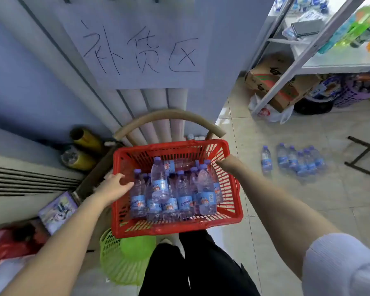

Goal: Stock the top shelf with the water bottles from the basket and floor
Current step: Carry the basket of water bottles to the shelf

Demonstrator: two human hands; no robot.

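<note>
A red plastic basket sits in front of me on a chair, full of several small water bottles with purple caps and blue labels. My left hand grips the basket's left rim. My right hand grips the right rim, its fingers hidden behind the mesh wall. More water bottles stand in a group on the tiled floor to the right. A white metal shelf rises at the upper right, with bottles on its top level.
A wooden chair back curves behind the basket. A green basket lies by my legs. Cardboard boxes and a plastic bag sit under the shelf. A handwritten paper sign hangs on the wall. Black metal legs stand at the far right.
</note>
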